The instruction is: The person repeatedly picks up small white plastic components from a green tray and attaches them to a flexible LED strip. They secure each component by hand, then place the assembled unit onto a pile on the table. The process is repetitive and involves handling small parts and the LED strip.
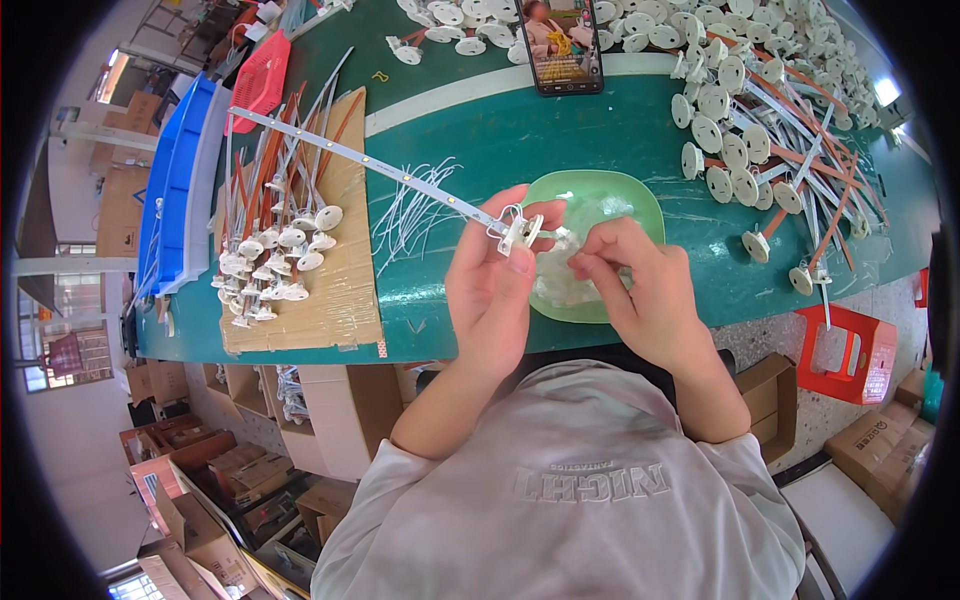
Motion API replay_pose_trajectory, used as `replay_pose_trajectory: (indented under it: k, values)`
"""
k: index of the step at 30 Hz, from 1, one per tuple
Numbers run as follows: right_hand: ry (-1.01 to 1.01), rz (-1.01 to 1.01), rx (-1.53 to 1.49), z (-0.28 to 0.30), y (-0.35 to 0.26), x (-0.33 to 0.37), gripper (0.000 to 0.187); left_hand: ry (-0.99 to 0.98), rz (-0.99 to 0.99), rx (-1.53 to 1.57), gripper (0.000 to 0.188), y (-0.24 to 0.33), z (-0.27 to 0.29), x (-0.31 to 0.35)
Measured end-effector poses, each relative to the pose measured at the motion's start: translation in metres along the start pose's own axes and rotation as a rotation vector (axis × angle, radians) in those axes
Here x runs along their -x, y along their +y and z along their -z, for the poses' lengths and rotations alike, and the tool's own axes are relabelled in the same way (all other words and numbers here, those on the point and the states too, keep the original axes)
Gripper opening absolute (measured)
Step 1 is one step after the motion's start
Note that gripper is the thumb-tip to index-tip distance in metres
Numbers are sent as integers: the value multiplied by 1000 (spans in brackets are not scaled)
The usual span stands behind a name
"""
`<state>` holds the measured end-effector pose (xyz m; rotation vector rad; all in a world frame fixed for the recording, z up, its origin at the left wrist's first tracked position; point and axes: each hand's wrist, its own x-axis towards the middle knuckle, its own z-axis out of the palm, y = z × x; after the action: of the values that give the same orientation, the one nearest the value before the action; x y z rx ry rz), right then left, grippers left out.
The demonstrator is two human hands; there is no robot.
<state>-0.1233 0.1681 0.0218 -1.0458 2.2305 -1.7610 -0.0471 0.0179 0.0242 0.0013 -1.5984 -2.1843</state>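
Observation:
My left hand (485, 300) is closed on a white round lamp fitting (519, 232), held between thumb and fingers. A long, narrow LED strip (375, 168) runs from this fitting up to the left, and a thin white wire loops beside it. Just to the right, my right hand (648, 290) hovers over a light green bowl (648, 195), thumb and forefinger pinched together. Whatever lies between those fingertips is too small to make out. Inside the bowl are clear plastic bags or small whitish parts (590, 210). Loose white wires (410, 215) lie on the green table left of my left hand.
Strips with white fittings (270, 262) lie on a cardboard sheet (350, 310) at left, near a blue tray (180, 200) and red basket (262, 75). Similar pieces (735, 150) heap up at far right. A phone (562, 50) stands at the back; a red stool (848, 355) is below right.

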Motion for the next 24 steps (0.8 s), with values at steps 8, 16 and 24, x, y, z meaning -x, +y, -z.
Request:
replay_pose_trajectory:
  k: [8,16,24]
  values:
    - [53,35,85,5,-6,-1,7,-15,-32,15,52,2,-5,1]
    - [291,-126,-499,-26,-14,13,11,-136,-8,476,61,12,-16,6]
    - [192,195,-251,-22,-9,15,19,-213,-56,528,66,16,-5,11]
